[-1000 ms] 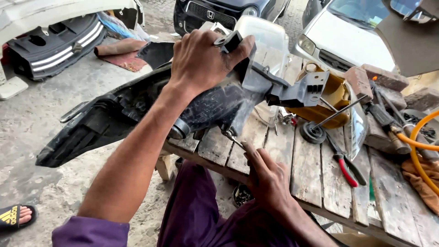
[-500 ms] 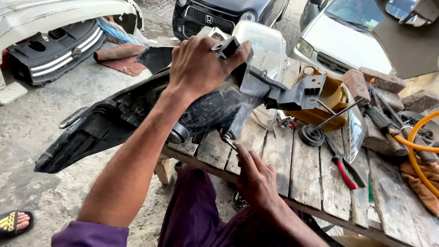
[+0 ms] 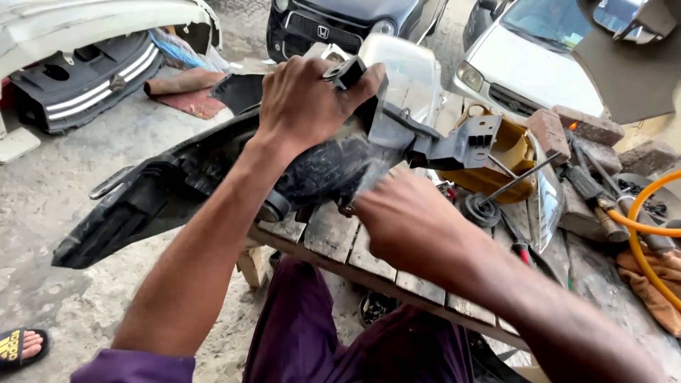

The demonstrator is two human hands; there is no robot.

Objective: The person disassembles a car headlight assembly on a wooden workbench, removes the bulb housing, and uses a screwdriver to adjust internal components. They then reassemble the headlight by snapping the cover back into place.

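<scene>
Propping a black headlamp housing [image 3: 213, 177] across the near edge of the wooden counter [image 3: 333, 237], I keep its lens end over the planks and let its long dark tail hang out over the concrete floor [image 3: 50, 191]; the overhang appears to leave the underside reachable from where I stand. My left hand [image 3: 308, 99] is clenched over the top of the housing near a black mounting tab [image 3: 347, 71], a grip that looks meant to press the part down and stop it from tipping off the edge. My right hand [image 3: 404, 223] sits low against the housing's underside where it meets the planks; its fingers are turned away, so I cannot tell whether they pinch anything. A grey bracket [image 3: 464, 142] juts from the housing toward a yellow lamp body [image 3: 511, 152] lying on the counter. Just beyond lie a thin metal rod [image 3: 521, 177], a round black disc [image 3: 479, 209], and red-handled pliers [image 3: 521, 252]. An orange hose [image 3: 642, 234] loops over the far right beside bricks [image 3: 589, 128]. A detached bumper [image 3: 92, 78] rests on the floor at left, and parked cars [image 3: 539, 64] stand behind.
</scene>
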